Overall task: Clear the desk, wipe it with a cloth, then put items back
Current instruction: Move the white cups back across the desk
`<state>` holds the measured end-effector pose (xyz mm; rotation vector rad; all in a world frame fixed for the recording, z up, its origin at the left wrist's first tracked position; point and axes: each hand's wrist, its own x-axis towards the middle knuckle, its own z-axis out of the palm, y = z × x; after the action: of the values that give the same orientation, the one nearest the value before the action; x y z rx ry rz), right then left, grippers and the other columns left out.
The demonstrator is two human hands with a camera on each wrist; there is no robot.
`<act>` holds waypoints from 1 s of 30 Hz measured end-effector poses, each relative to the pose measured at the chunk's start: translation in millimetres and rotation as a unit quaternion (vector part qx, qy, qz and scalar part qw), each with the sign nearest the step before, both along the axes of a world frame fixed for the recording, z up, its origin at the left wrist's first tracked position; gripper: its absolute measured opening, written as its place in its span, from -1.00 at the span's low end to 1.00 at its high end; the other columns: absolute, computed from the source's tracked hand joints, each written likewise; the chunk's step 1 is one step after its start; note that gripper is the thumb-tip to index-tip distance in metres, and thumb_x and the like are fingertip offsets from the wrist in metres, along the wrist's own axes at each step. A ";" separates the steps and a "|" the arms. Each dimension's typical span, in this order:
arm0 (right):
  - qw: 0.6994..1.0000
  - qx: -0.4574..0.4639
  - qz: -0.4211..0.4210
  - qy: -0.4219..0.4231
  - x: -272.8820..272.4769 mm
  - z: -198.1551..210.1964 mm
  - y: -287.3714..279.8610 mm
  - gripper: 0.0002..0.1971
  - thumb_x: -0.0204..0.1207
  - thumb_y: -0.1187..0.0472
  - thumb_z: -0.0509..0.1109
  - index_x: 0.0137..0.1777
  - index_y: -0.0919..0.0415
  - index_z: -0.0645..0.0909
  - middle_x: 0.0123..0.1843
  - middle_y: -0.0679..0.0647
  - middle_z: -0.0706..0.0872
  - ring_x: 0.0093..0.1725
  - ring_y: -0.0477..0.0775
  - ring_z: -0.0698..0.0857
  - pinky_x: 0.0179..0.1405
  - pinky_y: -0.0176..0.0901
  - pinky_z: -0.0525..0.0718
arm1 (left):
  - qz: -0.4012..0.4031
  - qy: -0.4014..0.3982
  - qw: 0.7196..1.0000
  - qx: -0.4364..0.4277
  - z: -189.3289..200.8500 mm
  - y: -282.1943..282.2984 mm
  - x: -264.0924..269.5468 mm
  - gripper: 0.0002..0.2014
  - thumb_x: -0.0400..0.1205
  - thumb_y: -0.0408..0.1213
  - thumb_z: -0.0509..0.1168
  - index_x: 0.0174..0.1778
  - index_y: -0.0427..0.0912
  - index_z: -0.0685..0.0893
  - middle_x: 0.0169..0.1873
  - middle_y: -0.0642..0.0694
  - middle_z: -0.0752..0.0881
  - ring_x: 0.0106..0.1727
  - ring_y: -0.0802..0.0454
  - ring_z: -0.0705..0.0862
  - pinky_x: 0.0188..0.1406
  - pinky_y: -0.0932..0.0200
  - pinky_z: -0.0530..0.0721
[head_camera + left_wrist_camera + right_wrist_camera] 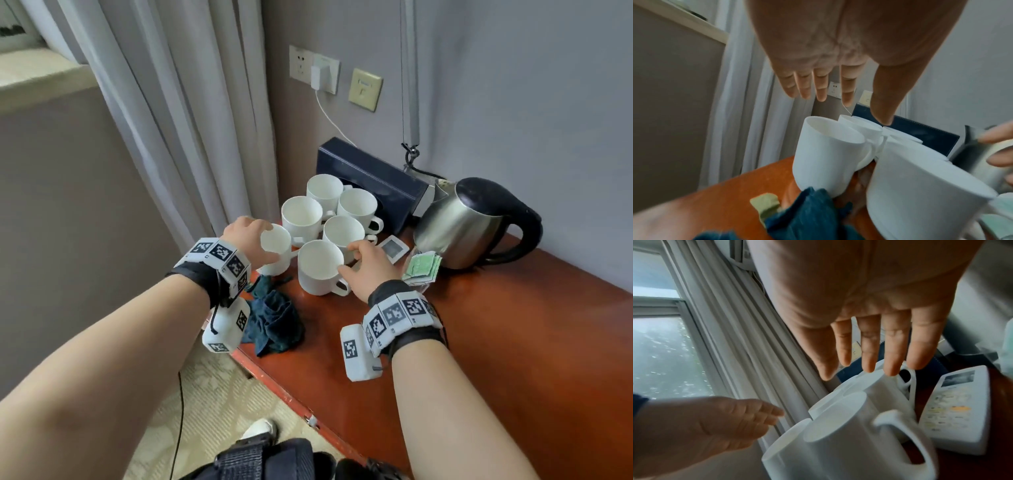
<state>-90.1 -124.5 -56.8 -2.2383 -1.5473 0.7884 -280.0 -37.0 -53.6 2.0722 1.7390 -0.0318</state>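
Several white mugs stand clustered at the left end of the red-brown desk [479, 342]. My left hand [263, 240] hovers over the leftmost mug [275, 251], fingers straight and spread, holding nothing; in the left wrist view the left hand [859, 107] is above that mug [824, 154] without touching it. My right hand [356, 260] is open beside the nearest mug [320, 267], close to its rim; its fingers [869, 353] hang straight over the mugs [838, 434]. A crumpled dark teal cloth [274, 322] lies at the desk's left edge, next to the mugs.
A steel kettle [469, 222] with a black handle stands to the right of the mugs. Behind them a dark blue box [370, 181] lies against the wall. A white remote [392, 248] and green packets [423, 269] lie by the kettle. Curtains hang on the left.
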 end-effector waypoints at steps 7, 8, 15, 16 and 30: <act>0.995 -0.065 -0.072 -0.014 -41.8 -19.3 35.9 -0.28 0.46 -0.12 0.40 0.54 -0.01 0.18 0.55 0.12 0.26 0.43 0.25 0.44 0.37 0.10 0.48 | -0.165 0.047 0.985 -0.033 -12.4 56.6 -6.1 -0.29 0.51 0.08 0.35 0.57 0.24 0.20 0.56 -0.02 0.21 0.55 -0.12 0.25 0.42 -0.10 0.43; 0.994 -0.073 -0.082 -0.015 -46.1 -22.0 37.2 -0.24 0.44 -0.15 0.41 0.56 -0.03 0.13 0.55 0.11 0.25 0.43 0.24 0.44 0.35 0.09 0.49 | -0.176 0.044 0.982 -0.054 -14.8 58.8 -6.3 -0.26 0.51 0.06 0.36 0.58 0.24 0.15 0.56 -0.02 0.21 0.54 -0.13 0.27 0.41 -0.09 0.42; 0.987 -0.097 -0.122 -0.043 -67.2 -34.4 45.9 0.05 0.29 -0.25 0.49 0.60 -0.16 -0.16 0.58 0.11 0.14 0.54 0.22 0.30 0.39 0.09 0.42 | -0.204 0.002 0.975 -0.087 -28.4 58.9 -10.3 -0.02 0.42 -0.03 0.50 0.61 0.04 0.00 0.53 -0.07 0.20 0.53 -0.15 0.27 0.44 -0.07 0.41; 0.986 -0.100 -0.127 -0.042 -68.7 -36.2 46.4 0.07 0.27 -0.23 0.50 0.60 -0.17 -0.19 0.57 0.11 0.12 0.53 0.22 0.31 0.40 0.09 0.43 | -0.208 0.004 0.975 -0.080 -29.9 58.8 -9.3 -0.01 0.40 -0.04 0.52 0.61 0.02 0.00 0.52 -0.08 0.21 0.53 -0.15 0.26 0.44 -0.07 0.41; 0.977 -0.017 -0.204 -0.057 -71.2 -37.2 35.4 0.00 0.32 -0.10 0.51 0.61 -0.06 -0.06 0.50 0.16 0.29 0.44 0.28 0.42 0.38 0.13 0.42 | -0.219 -0.024 0.974 -0.046 -38.5 57.4 -9.9 -0.18 0.48 -0.15 0.42 0.54 -0.01 0.05 0.42 -0.07 0.26 0.46 -0.11 0.31 0.36 0.00 0.49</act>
<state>-161.3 -89.1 -94.0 -2.5430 -1.0617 0.5770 -289.9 20.4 -92.1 2.3218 1.1969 -0.1884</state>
